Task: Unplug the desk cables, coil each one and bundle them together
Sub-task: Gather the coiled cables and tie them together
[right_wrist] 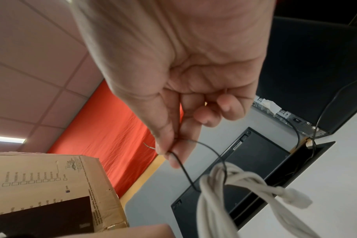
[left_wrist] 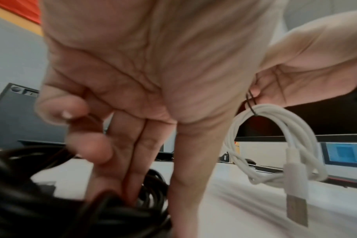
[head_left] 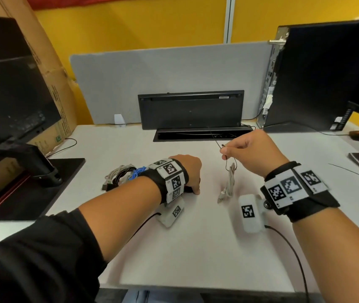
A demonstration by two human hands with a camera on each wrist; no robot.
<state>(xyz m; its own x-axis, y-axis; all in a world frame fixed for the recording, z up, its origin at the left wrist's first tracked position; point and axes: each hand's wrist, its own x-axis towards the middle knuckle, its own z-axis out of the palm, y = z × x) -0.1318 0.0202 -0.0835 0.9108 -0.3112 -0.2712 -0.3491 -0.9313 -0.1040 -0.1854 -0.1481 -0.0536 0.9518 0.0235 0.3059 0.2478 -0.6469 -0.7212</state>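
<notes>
Fingers (right_wrist: 169,149) of the right hand (head_left: 248,152) pinch a thin black tie (right_wrist: 206,153) looped round the coiled white cable (left_wrist: 275,145), which dangles just above the tabletop (head_left: 196,248). It looks light, limp and apt to swing or slip from the loop, so holding the coil itself seems surer. Left hand (head_left: 187,171) curls its fingers into the coiled black cable (left_wrist: 112,209) on the tabletop, which looks heavier and springy.
</notes>
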